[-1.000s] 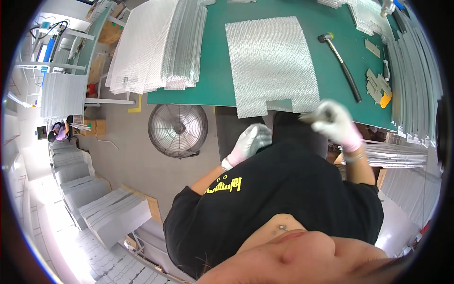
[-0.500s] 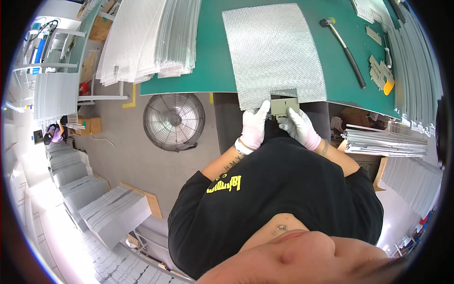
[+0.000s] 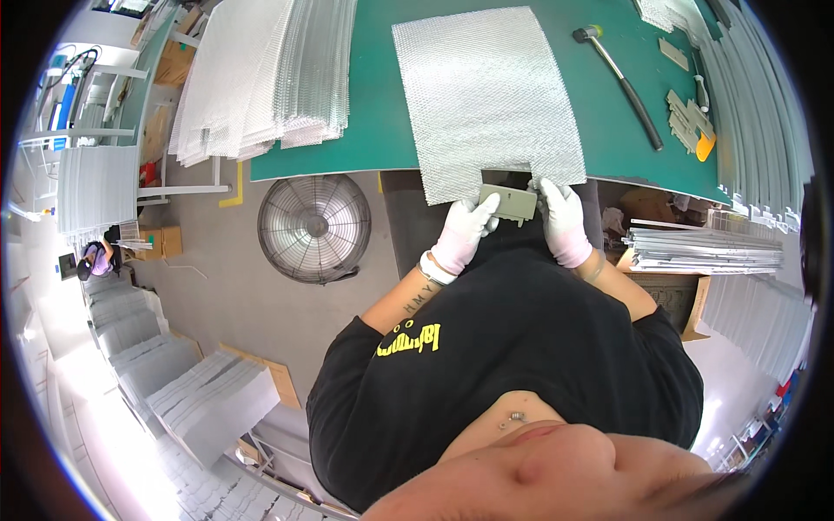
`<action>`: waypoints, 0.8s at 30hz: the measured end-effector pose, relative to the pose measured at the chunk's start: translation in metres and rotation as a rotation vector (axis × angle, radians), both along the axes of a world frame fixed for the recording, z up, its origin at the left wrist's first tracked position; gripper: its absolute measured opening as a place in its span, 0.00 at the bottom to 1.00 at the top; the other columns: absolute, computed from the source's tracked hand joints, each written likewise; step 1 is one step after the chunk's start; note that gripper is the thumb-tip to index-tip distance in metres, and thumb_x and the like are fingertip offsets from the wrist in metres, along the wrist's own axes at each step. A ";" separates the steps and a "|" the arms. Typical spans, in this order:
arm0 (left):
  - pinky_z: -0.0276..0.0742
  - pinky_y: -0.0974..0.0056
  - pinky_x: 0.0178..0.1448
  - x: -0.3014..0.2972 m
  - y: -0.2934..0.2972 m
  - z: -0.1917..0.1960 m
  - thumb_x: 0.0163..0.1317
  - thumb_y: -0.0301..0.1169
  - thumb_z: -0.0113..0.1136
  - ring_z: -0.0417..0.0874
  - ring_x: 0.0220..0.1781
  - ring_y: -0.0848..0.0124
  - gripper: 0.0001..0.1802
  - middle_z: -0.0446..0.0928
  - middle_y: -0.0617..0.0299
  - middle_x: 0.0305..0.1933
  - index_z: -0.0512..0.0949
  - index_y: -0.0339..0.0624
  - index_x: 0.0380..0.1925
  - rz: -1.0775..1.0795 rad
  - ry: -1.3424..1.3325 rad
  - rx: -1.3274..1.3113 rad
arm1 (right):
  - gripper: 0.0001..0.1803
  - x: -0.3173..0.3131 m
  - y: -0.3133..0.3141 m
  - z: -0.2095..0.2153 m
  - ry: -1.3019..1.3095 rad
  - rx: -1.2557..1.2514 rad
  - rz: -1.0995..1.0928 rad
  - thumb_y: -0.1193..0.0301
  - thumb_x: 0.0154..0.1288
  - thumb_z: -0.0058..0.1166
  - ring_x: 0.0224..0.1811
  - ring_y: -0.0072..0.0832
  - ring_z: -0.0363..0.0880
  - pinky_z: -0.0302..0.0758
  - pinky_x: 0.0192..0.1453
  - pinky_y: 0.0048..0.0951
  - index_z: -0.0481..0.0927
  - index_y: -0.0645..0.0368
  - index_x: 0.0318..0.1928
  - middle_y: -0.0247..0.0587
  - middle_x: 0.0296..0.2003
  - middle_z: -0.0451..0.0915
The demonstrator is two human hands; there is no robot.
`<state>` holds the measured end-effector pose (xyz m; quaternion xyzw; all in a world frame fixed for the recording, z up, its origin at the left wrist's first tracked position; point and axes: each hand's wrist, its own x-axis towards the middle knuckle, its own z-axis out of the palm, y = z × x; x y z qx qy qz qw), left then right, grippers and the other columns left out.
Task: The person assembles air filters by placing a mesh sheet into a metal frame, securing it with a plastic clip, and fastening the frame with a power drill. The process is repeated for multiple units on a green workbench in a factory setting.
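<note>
A silvery mesh sheet (image 3: 486, 87) lies on the green table, its notched near end hanging over the front edge. My left hand (image 3: 465, 233), in a white glove, pinches a small grey-green plate (image 3: 512, 203) by its left end, thumb on top. The plate sits below the notch, with small tabs along its near side. My right hand (image 3: 565, 224), also gloved, is off the plate. Its fingers are at the sheet's edge right of the notch and appear to grip it; the fingertips are partly hidden.
A rubber-headed hammer (image 3: 618, 87) lies on the green table (image 3: 373, 130). Right of it are several grey-green plates (image 3: 685, 122) and an orange-yellow piece (image 3: 705, 146). Mesh stacks (image 3: 261, 78) stand at the left. A floor fan (image 3: 314, 227) is below; metal strips (image 3: 704, 250) lie at the right.
My right hand has let go of the plate and moved right to the mesh sheet's edge. My left hand keeps the plate, now tilted slightly. The whole view has shifted a little.
</note>
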<state>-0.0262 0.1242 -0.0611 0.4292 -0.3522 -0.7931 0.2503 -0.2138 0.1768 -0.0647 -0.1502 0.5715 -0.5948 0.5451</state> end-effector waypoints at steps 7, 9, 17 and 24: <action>0.81 0.68 0.53 -0.008 0.016 0.004 0.75 0.46 0.55 0.84 0.51 0.71 0.26 0.81 0.57 0.50 0.74 0.34 0.59 0.161 0.339 0.146 | 0.18 -0.002 0.004 -0.010 0.140 0.058 0.019 0.61 0.72 0.61 0.39 0.20 0.80 0.76 0.47 0.23 0.82 0.68 0.42 0.37 0.38 0.85; 0.79 0.63 0.62 -0.004 0.016 0.016 0.76 0.46 0.54 0.81 0.60 0.67 0.28 0.78 0.53 0.57 0.70 0.34 0.64 0.024 0.311 0.148 | 0.21 -0.003 0.008 -0.022 0.180 -0.017 0.099 0.59 0.74 0.58 0.41 0.22 0.81 0.77 0.48 0.25 0.80 0.68 0.46 0.39 0.41 0.85; 0.67 0.53 0.74 0.010 -0.094 0.144 0.69 0.51 0.57 0.76 0.67 0.53 0.33 0.77 0.39 0.62 0.75 0.38 0.64 -1.029 -0.120 -0.330 | 0.27 0.016 0.000 -0.026 -0.145 -0.242 0.452 0.50 0.79 0.44 0.42 0.23 0.79 0.77 0.48 0.27 0.76 0.62 0.57 0.40 0.46 0.82; 0.43 0.34 0.79 -0.064 -0.124 0.067 0.61 0.57 0.60 0.58 0.78 0.41 0.41 0.60 0.41 0.76 0.67 0.57 0.72 -0.731 -0.747 -1.789 | 0.21 -0.003 0.013 -0.030 -0.068 -0.221 0.126 0.60 0.79 0.47 0.36 0.25 0.81 0.77 0.39 0.27 0.74 0.65 0.58 0.41 0.41 0.82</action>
